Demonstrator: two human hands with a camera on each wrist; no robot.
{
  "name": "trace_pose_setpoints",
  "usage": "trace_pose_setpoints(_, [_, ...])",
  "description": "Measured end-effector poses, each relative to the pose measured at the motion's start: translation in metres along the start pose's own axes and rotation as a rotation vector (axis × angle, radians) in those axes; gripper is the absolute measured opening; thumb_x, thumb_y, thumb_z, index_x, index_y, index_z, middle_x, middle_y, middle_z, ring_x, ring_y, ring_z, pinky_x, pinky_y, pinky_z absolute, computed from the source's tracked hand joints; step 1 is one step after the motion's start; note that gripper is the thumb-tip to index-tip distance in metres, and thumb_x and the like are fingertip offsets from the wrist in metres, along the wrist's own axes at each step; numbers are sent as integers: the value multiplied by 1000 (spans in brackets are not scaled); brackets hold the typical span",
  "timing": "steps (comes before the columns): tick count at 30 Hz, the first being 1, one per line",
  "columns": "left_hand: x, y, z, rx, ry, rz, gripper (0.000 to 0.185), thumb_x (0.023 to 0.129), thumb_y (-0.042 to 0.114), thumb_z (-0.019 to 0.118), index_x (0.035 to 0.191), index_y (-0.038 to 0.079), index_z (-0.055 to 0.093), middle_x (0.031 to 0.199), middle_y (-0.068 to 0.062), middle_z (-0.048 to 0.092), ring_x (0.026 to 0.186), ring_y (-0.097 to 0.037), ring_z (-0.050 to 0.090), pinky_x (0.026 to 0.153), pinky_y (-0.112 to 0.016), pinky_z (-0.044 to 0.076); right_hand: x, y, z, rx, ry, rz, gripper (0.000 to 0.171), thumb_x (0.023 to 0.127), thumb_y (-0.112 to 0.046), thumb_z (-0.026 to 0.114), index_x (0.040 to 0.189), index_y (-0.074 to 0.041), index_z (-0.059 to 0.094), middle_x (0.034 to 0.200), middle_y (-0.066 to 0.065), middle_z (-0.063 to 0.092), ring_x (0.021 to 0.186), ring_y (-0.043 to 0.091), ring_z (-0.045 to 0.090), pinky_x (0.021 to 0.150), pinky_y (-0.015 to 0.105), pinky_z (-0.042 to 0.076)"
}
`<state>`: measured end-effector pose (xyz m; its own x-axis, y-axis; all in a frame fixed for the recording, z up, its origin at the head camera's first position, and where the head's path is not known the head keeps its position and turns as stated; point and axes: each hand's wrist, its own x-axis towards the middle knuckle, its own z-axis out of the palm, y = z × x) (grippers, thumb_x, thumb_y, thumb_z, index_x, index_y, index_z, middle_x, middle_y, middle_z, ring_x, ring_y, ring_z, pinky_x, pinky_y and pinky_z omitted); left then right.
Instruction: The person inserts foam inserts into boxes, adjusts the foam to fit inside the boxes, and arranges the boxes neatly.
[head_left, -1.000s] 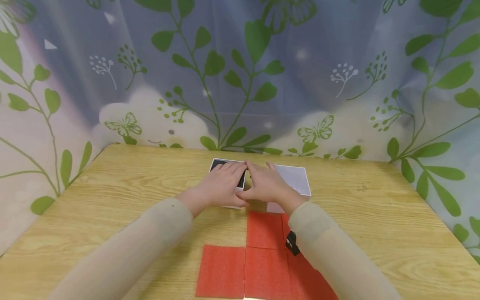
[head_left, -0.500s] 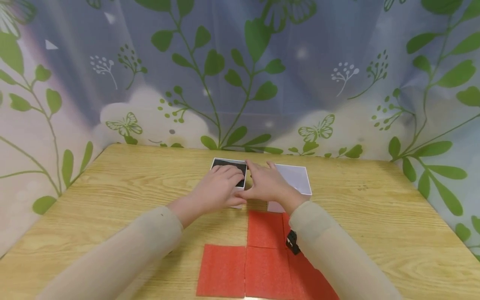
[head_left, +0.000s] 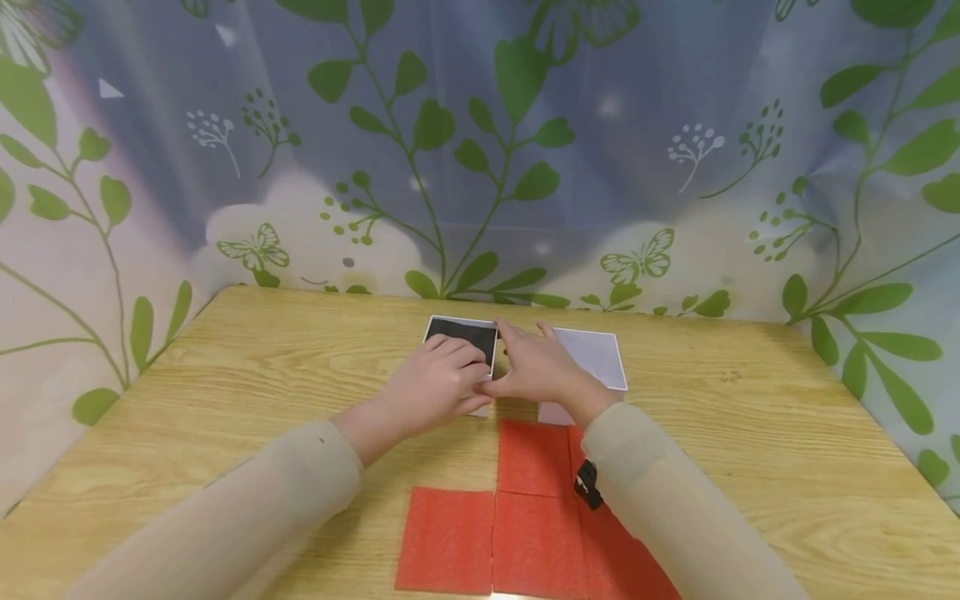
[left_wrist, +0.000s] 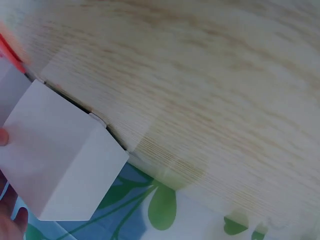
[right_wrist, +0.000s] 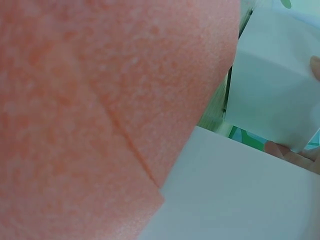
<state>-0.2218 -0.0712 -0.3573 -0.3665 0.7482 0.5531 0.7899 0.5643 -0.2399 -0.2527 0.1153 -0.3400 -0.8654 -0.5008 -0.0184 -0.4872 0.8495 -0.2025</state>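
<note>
A white box with a black top (head_left: 467, 332) stands at the table's far middle, and its white side (left_wrist: 60, 155) fills the lower left of the left wrist view. My left hand (head_left: 450, 379) lies on it with fingers curled over the black top, thumb at its near right corner. Just to the right is a second white box (head_left: 596, 357) with a pale lid. My right hand (head_left: 525, 362) rests between the two boxes with its fingers stretched forward, partly covering the second box. In the right wrist view both white boxes (right_wrist: 272, 85) show beside red foam (right_wrist: 100, 100).
Several red foam squares (head_left: 525, 517) lie flat on the wooden table (head_left: 225, 375) in front of the boxes, partly under my right sleeve. A leaf-patterned curtain (head_left: 480, 167) closes off the back and sides. Bare wood lies left and right of the boxes.
My left hand has drawn back toward me and its fingers have curled, uncovering more of the black top. The right hand has barely moved.
</note>
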Motion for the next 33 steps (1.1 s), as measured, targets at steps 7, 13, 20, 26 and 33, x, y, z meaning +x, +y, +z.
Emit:
trace_pose_setpoints(7, [-9, -5, -7, 12, -6, -72, 30, 79, 37, 72, 93, 10, 70, 95, -2, 63, 92, -22, 57, 85, -38, 42, 1, 0, 2, 4, 0, -7, 105, 76, -63, 62, 148, 0, 16, 141, 12, 43, 127, 21, 43, 111, 51, 5])
trace_pose_setpoints(13, [-25, -20, -24, 94, 21, -182, 32, 75, 38, 76, 83, 8, 70, 91, -5, 62, 90, -26, 58, 91, -47, 39, 1, 0, 1, 7, -2, -1, 106, 76, -65, 61, 148, 0, 17, 117, 8, 63, 119, 20, 51, 111, 51, 4])
trace_pose_setpoints(20, [-33, -28, -31, 137, -15, -183, 31, 77, 39, 74, 77, 8, 69, 92, -6, 62, 90, -27, 58, 93, -48, 39, 1, 0, 0, 11, 4, -3, 108, 75, -66, 61, 148, 0, 17, 123, 10, 59, 121, 20, 49, 111, 51, 4])
trace_pose_setpoints(26, [-34, -28, -30, 149, -27, -146, 25, 80, 35, 72, 77, 10, 71, 91, -5, 63, 89, -27, 58, 92, -48, 41, 0, 1, 1, 4, 6, 2, 107, 75, -66, 61, 148, -1, 17, 123, 9, 60, 122, 20, 49, 111, 51, 4])
trace_pose_setpoints(33, [-34, -28, -24, 155, -85, -203, 41, 78, 45, 71, 88, 6, 69, 98, -9, 62, 93, -29, 58, 92, -49, 41, 0, 0, 2, -4, 9, 3, 107, 75, -66, 61, 147, 0, 18, 132, 10, 52, 124, 22, 47, 111, 50, 4])
